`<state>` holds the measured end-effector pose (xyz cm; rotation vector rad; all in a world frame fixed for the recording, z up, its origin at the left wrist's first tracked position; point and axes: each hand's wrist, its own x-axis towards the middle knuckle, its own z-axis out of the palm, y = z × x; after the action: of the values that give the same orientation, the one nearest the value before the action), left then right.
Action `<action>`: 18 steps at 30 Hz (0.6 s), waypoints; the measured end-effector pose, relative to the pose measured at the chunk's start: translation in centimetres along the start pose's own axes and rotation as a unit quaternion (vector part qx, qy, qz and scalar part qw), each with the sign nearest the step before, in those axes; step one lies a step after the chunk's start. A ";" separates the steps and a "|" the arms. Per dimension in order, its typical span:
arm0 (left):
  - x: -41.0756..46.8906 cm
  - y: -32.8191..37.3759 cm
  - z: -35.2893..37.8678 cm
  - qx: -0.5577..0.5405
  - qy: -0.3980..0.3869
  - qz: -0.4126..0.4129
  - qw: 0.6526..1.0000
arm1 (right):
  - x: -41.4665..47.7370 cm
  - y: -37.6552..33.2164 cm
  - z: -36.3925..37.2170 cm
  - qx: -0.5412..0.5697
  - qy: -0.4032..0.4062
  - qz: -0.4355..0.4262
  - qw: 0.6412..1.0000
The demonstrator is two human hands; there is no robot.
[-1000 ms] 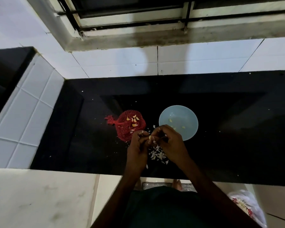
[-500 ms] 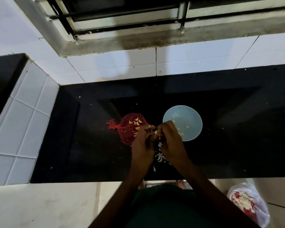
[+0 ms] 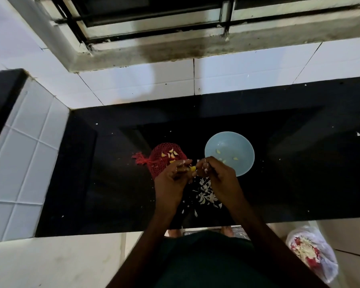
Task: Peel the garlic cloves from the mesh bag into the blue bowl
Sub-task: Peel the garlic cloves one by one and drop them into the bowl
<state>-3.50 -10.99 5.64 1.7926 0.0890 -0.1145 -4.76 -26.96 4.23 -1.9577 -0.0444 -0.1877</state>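
Two hands meet on one garlic clove (image 3: 192, 168) above the black counter (image 3: 112, 183).
The left hand (image 3: 173, 181) pinches the yellow clove just in front of the red mesh bag (image 3: 160, 165), which holds several unpeeled cloves (image 3: 170, 153). The right hand (image 3: 220, 179) has curled fingertips at the clove, probably pinching its skin; the light is dim. The blue bowl (image 3: 247, 163) beside it holds a few peeled cloves (image 3: 218, 151). White peels (image 3: 206, 194) lie under the hands.
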 end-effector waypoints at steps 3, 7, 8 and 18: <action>0.1 0.6 -0.2 0.052 -0.004 0.003 0.999 | 0.3 0.3 -0.1 -0.007 -0.028 -0.008 1.000; 0.3 0.9 -0.4 0.144 -0.035 0.025 0.989 | 0.8 0.4 -0.7 -0.007 -0.062 -0.020 0.998; 0.4 1.0 -0.4 0.157 -0.044 0.035 0.986 | 1.0 0.5 -0.9 -0.010 -0.071 -0.024 0.997; 0.1 0.9 0.2 0.028 -0.102 -0.014 0.994 | 1.8 0.4 -2.7 -0.004 -0.156 -0.055 0.986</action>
<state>-3.32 -11.38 6.48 1.8258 -0.0353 -0.3231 -3.28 -29.66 5.13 -1.9779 -0.3572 0.0485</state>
